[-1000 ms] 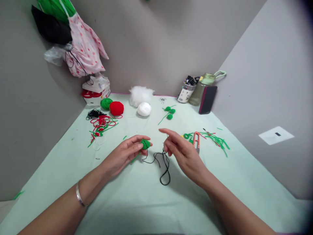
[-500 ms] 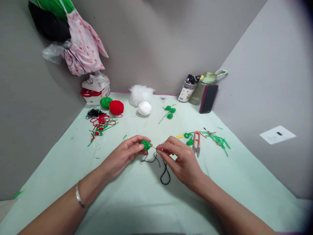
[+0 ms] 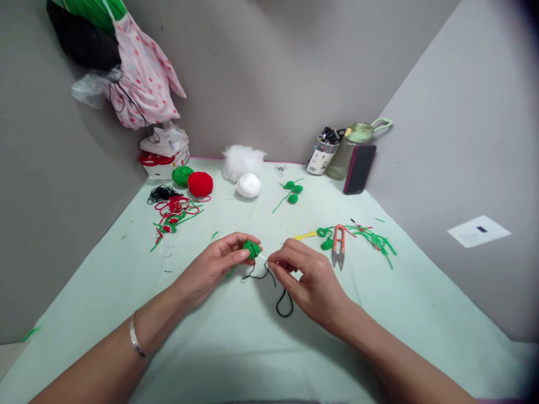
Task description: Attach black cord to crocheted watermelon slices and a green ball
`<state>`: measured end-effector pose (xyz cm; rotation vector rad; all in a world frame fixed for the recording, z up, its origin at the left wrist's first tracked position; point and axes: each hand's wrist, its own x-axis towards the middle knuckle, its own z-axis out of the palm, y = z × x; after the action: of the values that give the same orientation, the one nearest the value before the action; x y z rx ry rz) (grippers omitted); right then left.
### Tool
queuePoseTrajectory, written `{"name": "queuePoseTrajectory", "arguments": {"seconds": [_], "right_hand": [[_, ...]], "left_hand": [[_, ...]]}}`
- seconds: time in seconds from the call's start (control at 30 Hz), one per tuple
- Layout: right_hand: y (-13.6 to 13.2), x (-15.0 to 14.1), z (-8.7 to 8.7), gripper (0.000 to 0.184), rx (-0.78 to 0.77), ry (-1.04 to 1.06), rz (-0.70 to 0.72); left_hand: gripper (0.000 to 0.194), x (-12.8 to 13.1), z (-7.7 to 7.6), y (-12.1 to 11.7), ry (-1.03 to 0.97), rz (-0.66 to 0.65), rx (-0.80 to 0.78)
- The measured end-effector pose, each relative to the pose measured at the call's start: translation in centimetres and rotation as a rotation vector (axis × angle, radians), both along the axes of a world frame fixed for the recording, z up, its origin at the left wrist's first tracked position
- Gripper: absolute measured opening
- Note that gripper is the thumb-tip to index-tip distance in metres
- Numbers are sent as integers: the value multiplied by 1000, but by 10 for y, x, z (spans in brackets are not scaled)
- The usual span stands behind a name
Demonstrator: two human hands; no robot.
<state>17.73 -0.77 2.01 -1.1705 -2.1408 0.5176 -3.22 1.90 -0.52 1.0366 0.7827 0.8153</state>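
Note:
Between the thumb and fingers of my left hand (image 3: 214, 264) is a small green crocheted piece (image 3: 251, 248), with black thread across its front. My right hand (image 3: 309, 278) pinches a thin sewing needle (image 3: 261, 256), whose far end points at the right side of the green piece; whether the tip enters it I cannot tell. Black thread (image 3: 285, 306) hangs in loose loops below both hands. A short green tail of yarn (image 3: 231, 271) shows beneath my left fingers.
Orange thread snips (image 3: 338, 247), a yellow-handled hook (image 3: 305, 235) and green yarn scraps (image 3: 379, 241) lie right of my hands. Farther back sit red yarn (image 3: 200, 184), white yarn (image 3: 249, 186), stuffing (image 3: 243, 163), small green balls (image 3: 293, 191) and a phone (image 3: 359, 170). Tangled scraps (image 3: 174, 212) lie left.
My right hand has shifted slightly down and left, and the needle now slants more and shows brighter. The left hand keeps its hold on the green piece, almost still.

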Motion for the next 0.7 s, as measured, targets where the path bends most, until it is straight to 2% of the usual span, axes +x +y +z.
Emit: {"name": "queuePoseTrajectory", "arguments": {"seconds": [0.4,0.7], "right_hand": [[-1,-2,0,16,-35,47,0],[0,-10,1,13,-308,306,-22]], "left_hand": [[20,1,1,-1,-20,-11,-16],[22,2,-2,-2,-113,-50,-27]]}}
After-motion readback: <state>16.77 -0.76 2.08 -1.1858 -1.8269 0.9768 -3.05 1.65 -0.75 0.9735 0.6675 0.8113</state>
